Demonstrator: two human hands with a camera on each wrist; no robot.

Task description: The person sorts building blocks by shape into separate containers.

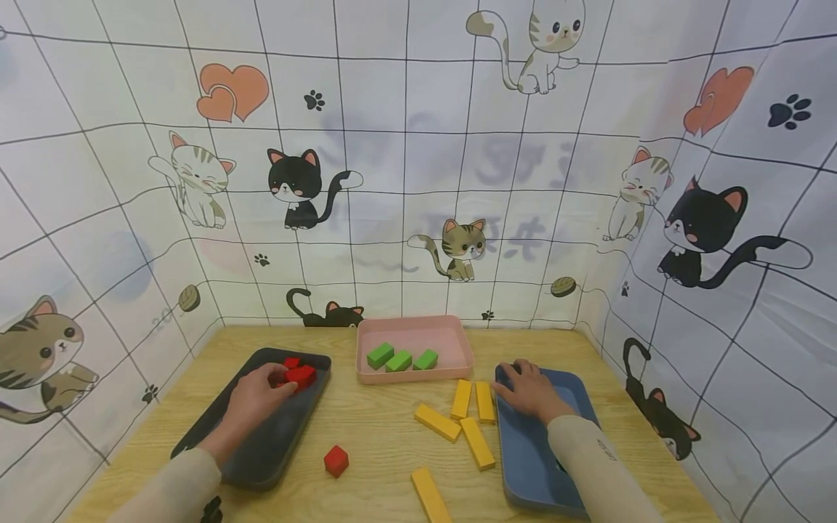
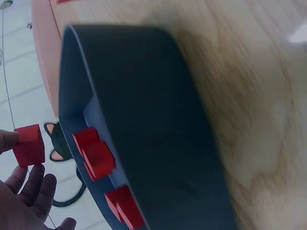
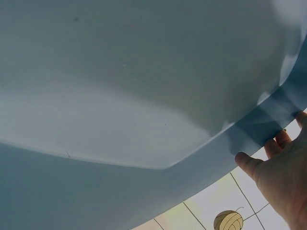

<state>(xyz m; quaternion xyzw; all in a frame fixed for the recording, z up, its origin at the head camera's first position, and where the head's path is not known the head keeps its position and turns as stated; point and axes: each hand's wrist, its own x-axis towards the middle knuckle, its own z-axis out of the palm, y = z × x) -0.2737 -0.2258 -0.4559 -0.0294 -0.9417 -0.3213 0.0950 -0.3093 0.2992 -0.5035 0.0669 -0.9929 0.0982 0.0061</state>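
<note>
a person sits at a wooden table (image 1: 386, 436) walled in by cat-print cloth, sorting coloured blocks into trays. at far left a dark tray (image 1: 261, 450) lies on the table, and the left hand (image 1: 256, 398) reaches over it, thumb and fingertips pinching a red block (image 2: 29, 144) just above the tray's far end; the wrist view shows the block held clear of the tray floor, with several other red blocks (image 2: 93, 152) already lying inside. one loose red block (image 1: 336, 460) sits on the table just right of the dark tray, near its front corner. in the middle, at the back, a pink tray (image 1: 413, 375) holds three green blocks (image 1: 399, 359) in a row. right of centre, five yellow blocks (image 1: 466, 425) lie scattered on the bare wood, two of them just beside a blue tray (image 1: 532, 465), which holds no blocks that can be seen. the right hand (image 1: 531, 391) rests on the blue tray's far left corner, fingers spread over the rim and thumb curled under its edge, seemingly steadying it. the step in hand looks like placing a red block with its fellows; the sorting seems partly done, greens finished, reds nearly so, yellows untouched. the next move likely calls for loosening the pinch low over the dark tray so the block does not bounce out, then reaching for the loose red block.
</note>
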